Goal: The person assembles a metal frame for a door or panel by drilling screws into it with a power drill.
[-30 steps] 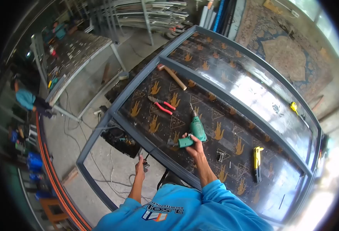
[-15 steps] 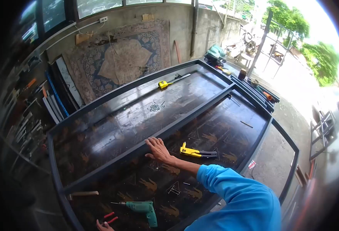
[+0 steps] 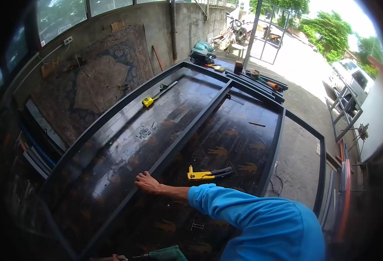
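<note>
A dark metal frame (image 3: 189,121) with a middle bar lies over a dark, glossy board (image 3: 165,126). My right hand (image 3: 148,182), in a blue sleeve, rests on the middle bar with its fingers curled over it. My left hand (image 3: 116,257) shows only in part at the bottom edge, beside the bit of a green drill (image 3: 167,253); what it holds, if anything, is hidden. A yellow hand riveter (image 3: 204,175) with dark handles lies right of my right hand. Small metal pieces (image 3: 144,132) lie in a pile beyond the bar.
A yellow tape measure (image 3: 148,102) sits on the far part of the board. A brush (image 3: 216,68) and an orange-handled tool (image 3: 272,85) are at the far end. An old carpet (image 3: 100,78) leans on the wall. Metal frames (image 3: 345,108) stand at right.
The view has shifted, and the drill now sits at the bottom edge. My right hand's fingers, spread before, are curled on the bar. The red-handled pliers near my left hand are out of sight.
</note>
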`<state>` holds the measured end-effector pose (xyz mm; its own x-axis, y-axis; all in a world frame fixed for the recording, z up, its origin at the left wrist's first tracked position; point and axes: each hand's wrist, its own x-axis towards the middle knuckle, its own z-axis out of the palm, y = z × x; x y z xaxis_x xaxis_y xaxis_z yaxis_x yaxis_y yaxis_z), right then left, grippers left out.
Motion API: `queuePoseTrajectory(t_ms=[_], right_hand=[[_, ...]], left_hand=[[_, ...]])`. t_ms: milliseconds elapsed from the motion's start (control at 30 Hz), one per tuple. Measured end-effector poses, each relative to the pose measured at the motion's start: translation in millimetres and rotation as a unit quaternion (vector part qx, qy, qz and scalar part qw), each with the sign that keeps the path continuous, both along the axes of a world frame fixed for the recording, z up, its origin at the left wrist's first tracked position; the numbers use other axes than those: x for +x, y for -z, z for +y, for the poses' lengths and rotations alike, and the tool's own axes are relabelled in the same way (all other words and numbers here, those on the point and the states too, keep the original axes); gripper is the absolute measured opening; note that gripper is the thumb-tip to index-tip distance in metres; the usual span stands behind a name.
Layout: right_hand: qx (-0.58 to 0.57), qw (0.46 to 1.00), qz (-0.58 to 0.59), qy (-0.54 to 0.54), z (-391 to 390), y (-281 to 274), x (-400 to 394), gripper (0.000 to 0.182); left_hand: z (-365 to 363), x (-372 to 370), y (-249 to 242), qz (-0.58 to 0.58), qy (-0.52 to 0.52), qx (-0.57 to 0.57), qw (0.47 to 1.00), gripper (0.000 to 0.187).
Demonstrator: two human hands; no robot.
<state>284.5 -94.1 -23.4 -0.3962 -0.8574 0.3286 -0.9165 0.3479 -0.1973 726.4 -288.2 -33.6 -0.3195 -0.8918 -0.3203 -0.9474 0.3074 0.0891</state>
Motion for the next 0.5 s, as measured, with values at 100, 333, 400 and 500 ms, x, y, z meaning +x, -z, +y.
queuePoseTrajectory(t_ms=[100, 333, 400, 500], right_hand=[[-0.003, 1.0, 0.014, -0.015, 0, 0, -2, 0.016], [0.017, 1.0, 0.005, -0.018, -7, 15, -3, 0.027], [-0.018, 1.0, 0.01, -0.005, 3, 11, 6, 0.032], [-0.073, 0.996, 0.014, 0.047, 33, -2, 27, 0.047]], left_hand=[[33, 16, 8, 0.205, -0.049, 0.134, 0.968, 0.039], [82, -67, -59, 0.052, 0.095, 0.012, 0.994, 0.06], [95, -84, -66, 0.073, 0.108, 0.096, 0.987, 0.058], [120, -117, -65, 0.1, 0.131, 0.132, 0.977, 0.058]])
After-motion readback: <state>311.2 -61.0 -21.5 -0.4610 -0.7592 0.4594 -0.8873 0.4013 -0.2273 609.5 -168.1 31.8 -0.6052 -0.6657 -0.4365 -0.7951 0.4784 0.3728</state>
